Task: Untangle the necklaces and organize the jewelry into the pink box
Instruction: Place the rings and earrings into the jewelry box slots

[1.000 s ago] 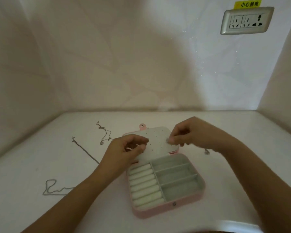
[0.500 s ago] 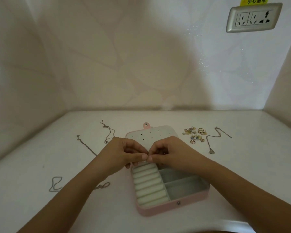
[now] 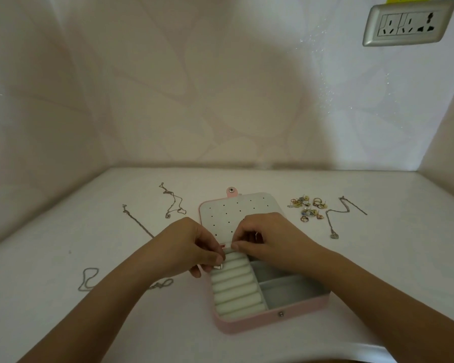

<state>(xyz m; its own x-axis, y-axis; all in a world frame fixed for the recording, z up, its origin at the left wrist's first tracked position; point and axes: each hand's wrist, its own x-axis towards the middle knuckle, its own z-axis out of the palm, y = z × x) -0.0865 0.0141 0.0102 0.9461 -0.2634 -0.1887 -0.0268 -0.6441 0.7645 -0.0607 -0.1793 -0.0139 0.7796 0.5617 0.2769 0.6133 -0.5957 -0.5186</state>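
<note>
White worktop (image 3: 63,323) carries the open pink box (image 3: 273,322). Over its ring rolls (image 3: 236,286), left hand (image 3: 186,244) and right hand (image 3: 273,239) meet, fingers curled; what they pinch, I cannot tell. Beyond, necklaces (image 3: 172,200) lie left, earrings (image 3: 308,206) right.

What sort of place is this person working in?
Probably a home nook or small indoor booth: a white tabletop closed in by pale patterned walls, a wall socket up high, and a pink jewelry box with loose rings nearby.
</note>
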